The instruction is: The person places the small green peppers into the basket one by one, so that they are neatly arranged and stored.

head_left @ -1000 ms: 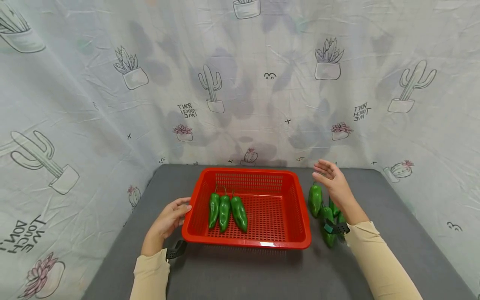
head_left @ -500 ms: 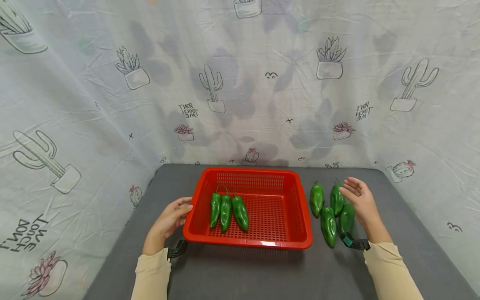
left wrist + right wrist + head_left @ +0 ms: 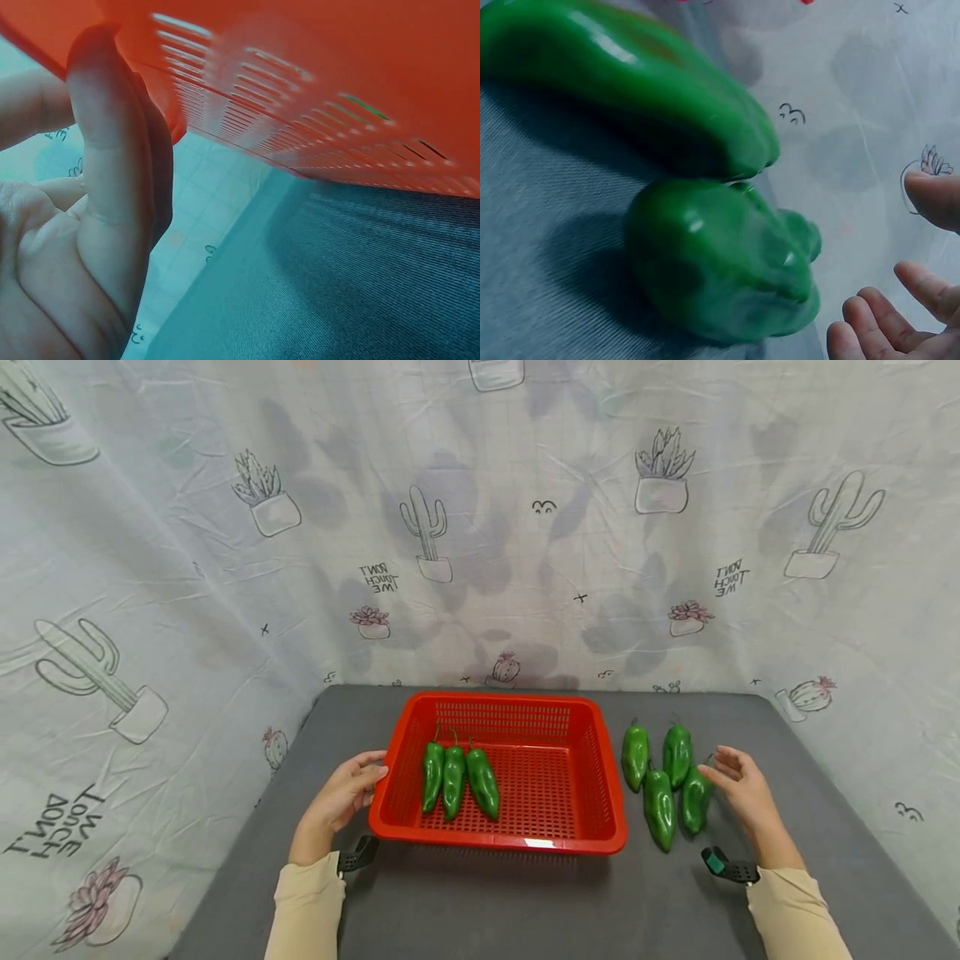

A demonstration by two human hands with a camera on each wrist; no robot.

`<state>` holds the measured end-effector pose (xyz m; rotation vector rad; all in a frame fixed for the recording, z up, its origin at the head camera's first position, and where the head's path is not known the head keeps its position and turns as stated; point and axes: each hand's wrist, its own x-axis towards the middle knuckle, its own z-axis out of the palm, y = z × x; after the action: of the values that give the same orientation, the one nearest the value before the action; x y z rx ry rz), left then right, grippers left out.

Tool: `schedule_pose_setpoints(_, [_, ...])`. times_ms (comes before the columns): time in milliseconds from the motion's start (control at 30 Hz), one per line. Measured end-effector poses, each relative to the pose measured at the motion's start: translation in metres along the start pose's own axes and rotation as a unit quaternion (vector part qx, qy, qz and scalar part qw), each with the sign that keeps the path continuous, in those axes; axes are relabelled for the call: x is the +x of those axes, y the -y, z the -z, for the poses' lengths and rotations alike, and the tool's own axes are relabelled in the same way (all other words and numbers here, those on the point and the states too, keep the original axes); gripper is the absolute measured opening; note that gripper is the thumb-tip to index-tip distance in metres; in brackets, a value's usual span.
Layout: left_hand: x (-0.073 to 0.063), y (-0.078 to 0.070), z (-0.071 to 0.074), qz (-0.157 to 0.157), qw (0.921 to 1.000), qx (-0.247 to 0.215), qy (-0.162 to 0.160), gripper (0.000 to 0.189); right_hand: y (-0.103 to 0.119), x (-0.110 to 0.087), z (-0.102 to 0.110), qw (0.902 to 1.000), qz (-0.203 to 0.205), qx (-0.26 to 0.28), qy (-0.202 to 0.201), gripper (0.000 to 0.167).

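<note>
At the red plastic basket [image 3: 525, 842], my left hand [image 3: 341, 795] holds the left rim; in the left wrist view its thumb [image 3: 112, 142] lies against the outer wall. Three long green peppers lie side by side in the basket's left half, one of them the rightmost pepper [image 3: 483, 783]. My right hand [image 3: 746, 789] is beside the loose group on the table, nearest the right-hand green pepper [image 3: 696, 802], its thumb and fingers spread apart with nothing between them. In the right wrist view two peppers appear close up, including a rounded pepper end [image 3: 712, 262].
Other loose peppers stand between the basket and my right hand: a front pepper [image 3: 659, 810], a back pepper [image 3: 677, 755] and a left pepper [image 3: 635, 757]. The grey tabletop [image 3: 495, 910] ends at a cactus-print curtain [image 3: 510, 610] behind and at the sides.
My right hand has moved from beside the basket's right rim, over the loose peppers, to the right and lower, uncovering them. The left hand stays at the rim; the view has shifted slightly.
</note>
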<state>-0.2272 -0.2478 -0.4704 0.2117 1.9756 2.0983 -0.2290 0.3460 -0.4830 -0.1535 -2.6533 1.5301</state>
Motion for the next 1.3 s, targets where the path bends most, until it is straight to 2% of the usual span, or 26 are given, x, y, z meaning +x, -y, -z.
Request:
schedule_pose_setpoints(233, [0.001,0.001,0.001,0.002,1.0000,0.001,0.000,0.050,-0.007,-0.002,0.000,0.9994,-0.005,0.006,0.035,0.076])
schedule_pose_setpoints(567, [0.002,-0.001,0.000,0.005,0.9999,-0.006,-0.006,0.049,-0.016,-0.009,-0.003,0.9969,-0.009,-0.030,0.072,0.073])
schedule_pose_setpoints(900, [0.002,-0.001,0.000,0.006,0.9998,-0.016,-0.012,0.049,-0.018,-0.009,-0.008,0.9961,0.002,-0.036,0.080,0.071])
schedule_pose_setpoints(1300, [0.002,-0.001,0.000,0.010,0.9998,-0.008,-0.013,0.050,-0.024,-0.006,-0.014,0.9956,-0.007,-0.040,0.085,0.068])
